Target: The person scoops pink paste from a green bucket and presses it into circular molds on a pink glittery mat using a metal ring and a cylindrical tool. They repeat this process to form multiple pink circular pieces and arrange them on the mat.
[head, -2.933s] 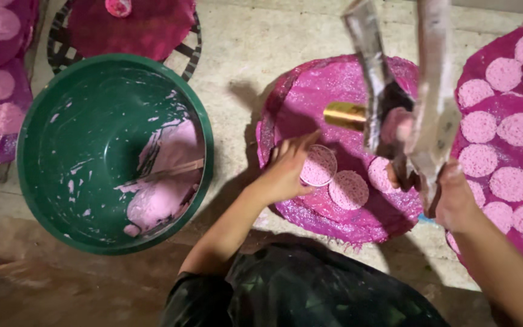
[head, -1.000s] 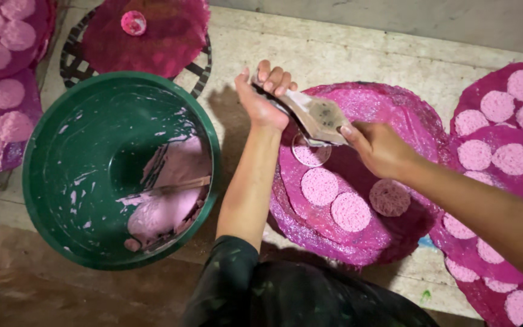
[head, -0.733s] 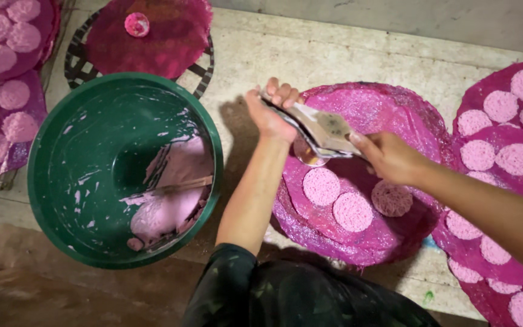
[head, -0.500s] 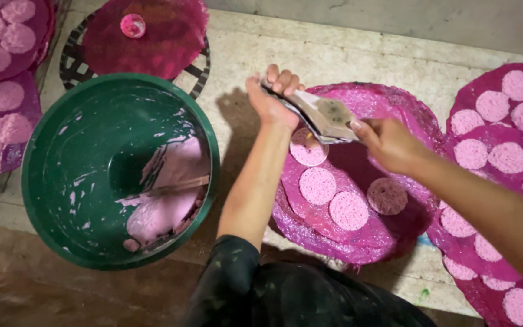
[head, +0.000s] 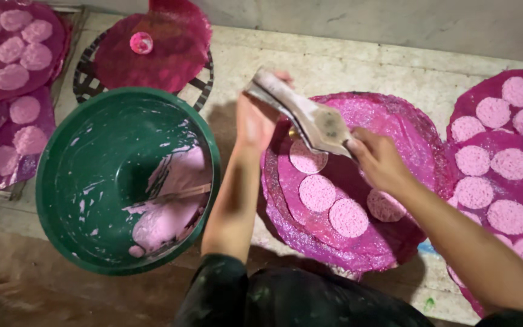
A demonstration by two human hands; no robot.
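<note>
Both my hands hold a clear plastic piping bag (head: 302, 114) smeared with pale paste, tilted over a round magenta sheet (head: 407, 136). My left hand (head: 254, 118) grips the bag's upper end. My right hand (head: 378, 158) grips its lower end near the sheet. A brass-coloured nozzle is mostly hidden under the bag. Several pale pink paste discs (head: 317, 192) lie on the sheet under the bag. A green basin (head: 68, 175) with pink paste (head: 167, 212) in its bottom stands to the left of my left arm.
More magenta sheets covered with pink discs lie at the right edge (head: 503, 163) and the far left (head: 7, 72). A dark wire rack (head: 86, 85) with a magenta sheet and a small pink blob (head: 141, 42) sits behind the basin. All rests on a pale stone slab (head: 334, 66).
My left hand left the discs, rose and took the bag's upper end. The bag moved from upright at the right to slanted over the sheet, and more discs lie on it.
</note>
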